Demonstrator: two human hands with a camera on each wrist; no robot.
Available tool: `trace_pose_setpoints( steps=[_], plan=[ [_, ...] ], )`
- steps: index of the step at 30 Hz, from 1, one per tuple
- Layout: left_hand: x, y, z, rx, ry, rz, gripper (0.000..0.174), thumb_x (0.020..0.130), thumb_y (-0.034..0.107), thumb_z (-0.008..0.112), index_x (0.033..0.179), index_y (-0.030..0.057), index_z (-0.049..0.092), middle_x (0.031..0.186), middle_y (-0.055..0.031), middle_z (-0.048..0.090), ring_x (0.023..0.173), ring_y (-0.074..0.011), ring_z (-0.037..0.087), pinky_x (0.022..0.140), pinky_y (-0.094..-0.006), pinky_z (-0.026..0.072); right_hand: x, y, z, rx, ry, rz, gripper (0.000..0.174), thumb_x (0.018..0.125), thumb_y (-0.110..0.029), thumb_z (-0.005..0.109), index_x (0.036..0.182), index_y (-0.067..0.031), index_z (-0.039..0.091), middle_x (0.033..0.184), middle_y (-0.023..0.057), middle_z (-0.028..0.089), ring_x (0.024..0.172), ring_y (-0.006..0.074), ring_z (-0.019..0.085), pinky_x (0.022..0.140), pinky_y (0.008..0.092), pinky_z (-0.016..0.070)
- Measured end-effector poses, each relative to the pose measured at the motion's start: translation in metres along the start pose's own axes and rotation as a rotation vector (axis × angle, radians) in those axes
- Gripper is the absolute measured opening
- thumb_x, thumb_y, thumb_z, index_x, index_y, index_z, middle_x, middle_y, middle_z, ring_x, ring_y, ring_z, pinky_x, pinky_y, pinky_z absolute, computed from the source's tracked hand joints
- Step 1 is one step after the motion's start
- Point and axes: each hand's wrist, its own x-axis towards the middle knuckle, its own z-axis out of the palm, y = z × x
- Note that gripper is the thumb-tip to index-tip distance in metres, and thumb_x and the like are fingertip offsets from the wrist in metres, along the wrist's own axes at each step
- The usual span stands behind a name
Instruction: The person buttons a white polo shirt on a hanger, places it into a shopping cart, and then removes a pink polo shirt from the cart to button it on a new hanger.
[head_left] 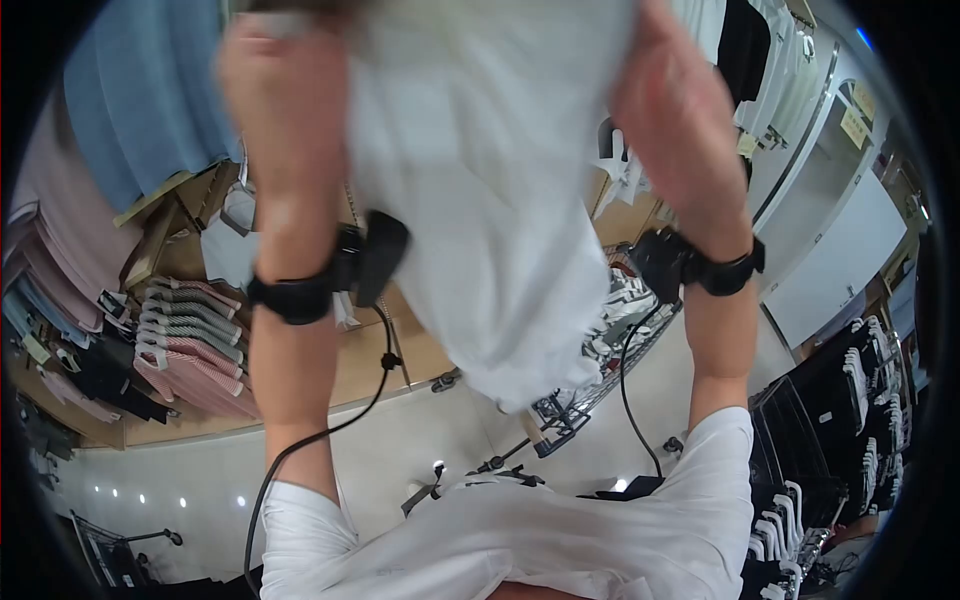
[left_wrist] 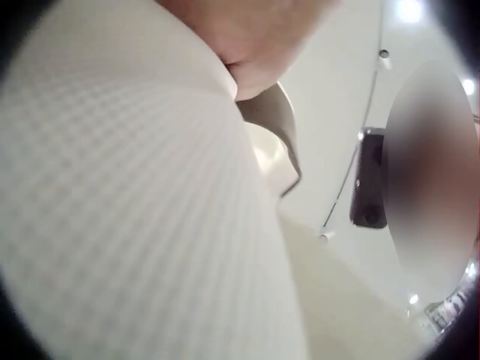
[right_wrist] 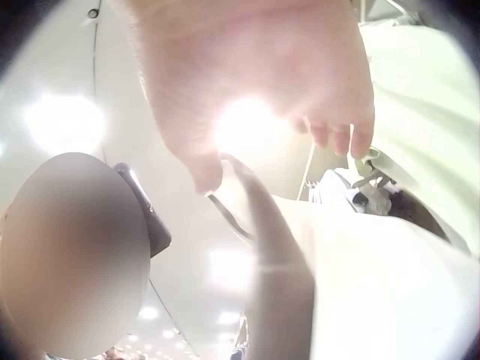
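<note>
A white garment [head_left: 480, 200] hangs in front of the body between both raised hands, blurred near its top. My left hand [head_left: 285, 90] is at its upper left edge, fingers curled and gripping it. In the left wrist view, the left hand [left_wrist: 255, 37] lies against the finely checked white fabric [left_wrist: 142, 195], fingertips hidden. My right hand [head_left: 680, 120] is at the upper right edge, blurred. The right wrist view shows the right hand [right_wrist: 262, 67] with fingers extended and thumb apart, above a curved grey-brown band [right_wrist: 277, 285] and white cloth [right_wrist: 390, 285].
Blue garments [head_left: 150, 90] and striped folded-over tops [head_left: 195, 340] hang at the left. A wire cart [head_left: 640, 350] with patterned items stands behind the white garment. Black clothes with white hangers [head_left: 860, 400] fill the right, near a white cabinet door [head_left: 840, 260].
</note>
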Motion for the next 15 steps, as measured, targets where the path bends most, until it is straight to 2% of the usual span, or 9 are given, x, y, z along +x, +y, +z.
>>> trace_pose_setpoints(
  steps=[1,3,4,5,7,10,12,14,15],
  plan=[
    [0.017,-0.005,-0.024,0.068,0.006,0.039,0.015,0.08,0.013,0.07,0.081,-0.0012,0.064,0.058,0.0,0.056,0.05,-0.0085,0.047,0.048,-0.0291,0.0386,-0.003,0.022,0.026,-0.139,0.258,-0.041,0.06,0.085,-0.018,0.073,0.135,-0.0022,0.043,0.131,0.0089,0.051,0.107,0.0182,0.059,0.092,0.0299,0.0469],
    [0.05,-0.007,-0.094,0.203,0.015,0.12,0.017,0.08,0.014,0.07,0.08,-0.0012,0.063,0.057,-0.0001,0.055,0.05,-0.0086,0.046,0.047,-0.0293,0.038,-0.011,0.036,0.04,-0.315,0.173,0.175,0.092,0.077,-0.029,0.081,0.145,-0.0001,0.026,0.144,0.0144,0.036,0.126,0.0246,0.047,0.104,0.0365,0.0394],
    [0.067,-0.006,-0.126,0.274,0.023,0.164,0.018,0.081,0.015,0.07,0.079,-0.0012,0.062,0.057,-0.0001,0.054,0.05,-0.0087,0.045,0.047,-0.0295,0.0377,-0.016,0.045,0.05,-0.186,0.179,0.241,0.1,0.074,-0.034,0.083,0.146,0.0016,0.025,0.144,0.0158,0.038,0.135,0.0255,0.037,0.11,0.0391,0.0324],
    [0.085,-0.003,-0.161,0.343,0.029,0.21,0.019,0.081,0.015,0.07,0.078,-0.0012,0.062,0.056,-0.0002,0.053,0.05,-0.0088,0.044,0.047,-0.0296,0.0374,-0.021,0.048,0.054,-0.289,0.106,0.297,0.105,0.071,-0.032,0.084,0.149,0.0008,0.022,0.15,0.0134,0.033,0.137,0.0246,0.034,0.111,0.0401,0.0289],
    [0.169,-0.028,-0.281,0.488,0.04,0.291,0.021,0.081,0.017,0.071,0.077,-0.0012,0.061,0.056,-0.0003,0.052,0.05,-0.0089,0.043,0.047,-0.0299,0.0369,-0.021,0.055,0.067,-0.469,-0.039,0.384,0.106,0.071,-0.032,0.085,0.148,0.0021,0.02,0.15,0.0154,0.033,0.138,0.0258,0.034,0.111,0.0393,0.0305],
    [0.148,0.021,-0.252,0.738,0.057,0.408,0.024,0.081,0.019,0.071,0.074,-0.0012,0.059,0.054,-0.0005,0.05,0.049,-0.0091,0.041,0.047,-0.0303,0.0361,-0.018,0.101,0.09,-0.425,-0.191,0.438,0.109,0.072,-0.035,0.084,0.149,0.0021,0.017,0.15,0.0175,0.032,0.138,0.0277,0.033,0.112,0.0389,0.031],
    [0.098,0.068,-0.181,0.918,0.074,0.493,0.027,0.081,0.02,0.071,0.073,-0.0012,0.058,0.054,-0.0006,0.049,0.049,-0.0093,0.04,0.047,-0.0305,0.0355,-0.012,0.13,0.116,-0.37,-0.216,0.428,0.109,0.073,-0.034,0.084,0.149,0.0014,0.015,0.15,0.0186,0.031,0.138,0.0285,0.034,0.112,0.0386,0.0306],
    [0.087,0.098,-0.173,1.105,0.097,0.583,0.029,0.081,0.022,0.072,0.071,-0.0012,0.057,0.053,-0.0007,0.047,0.049,-0.0094,0.039,0.046,-0.0308,0.035,-0.004,0.155,0.143,-0.281,-0.215,0.429,0.111,0.074,-0.033,0.083,0.15,-0.0007,0.01,0.15,0.02,0.03,0.138,0.0283,0.034,0.114,0.0394,0.0295],
    [0.076,0.09,-0.155,0.949,0.332,0.386,0.04,0.08,0.029,0.073,0.066,0.0004,0.05,0.054,-0.0032,0.04,0.052,-0.0122,0.034,0.048,-0.0323,0.0329,0.006,0.161,0.151,-0.264,-0.241,0.406,0.111,0.074,-0.033,0.083,0.15,-0.0007,0.01,0.15,0.02,0.03,0.138,0.0283,0.034,0.114,0.0394,0.0295]
  ],
)
